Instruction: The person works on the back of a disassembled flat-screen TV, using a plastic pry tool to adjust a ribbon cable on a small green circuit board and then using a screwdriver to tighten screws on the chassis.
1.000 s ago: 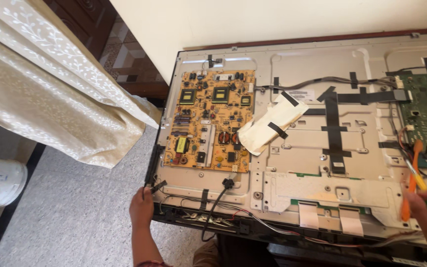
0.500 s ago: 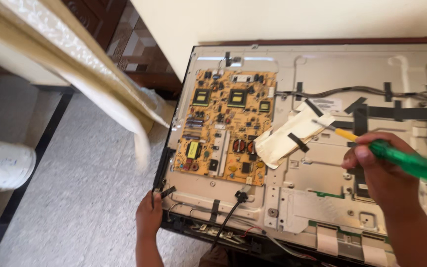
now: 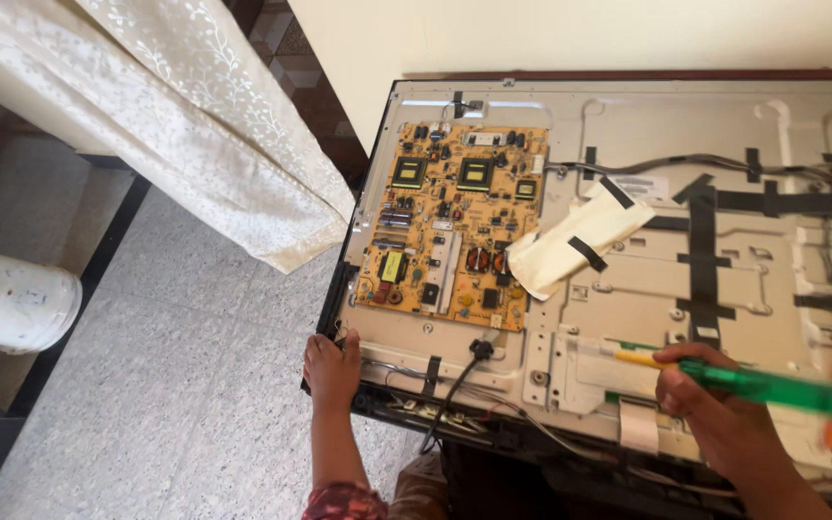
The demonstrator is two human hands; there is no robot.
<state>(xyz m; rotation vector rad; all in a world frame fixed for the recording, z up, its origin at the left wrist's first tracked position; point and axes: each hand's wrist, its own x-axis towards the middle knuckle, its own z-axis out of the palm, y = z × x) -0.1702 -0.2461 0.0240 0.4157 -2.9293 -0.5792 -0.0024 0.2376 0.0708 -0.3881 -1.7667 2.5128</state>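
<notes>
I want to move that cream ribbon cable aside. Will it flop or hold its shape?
The ribbon cable looks thin and flat, so probably floppy and light. Black tape strips cross it, so it would likely resist until peeled. Its creased lower end suggests it bends easily; perhaps fragile.

The television back panel [image 3: 724, 318] is bare matt sheet metal with strips of matt black tape. The screwdriver [image 3: 763, 385] has a glossy translucent green plastic handle. The curtain [image 3: 195, 125] is cream patterned cloth; the floor [image 3: 166, 385] is speckled stone.
</notes>
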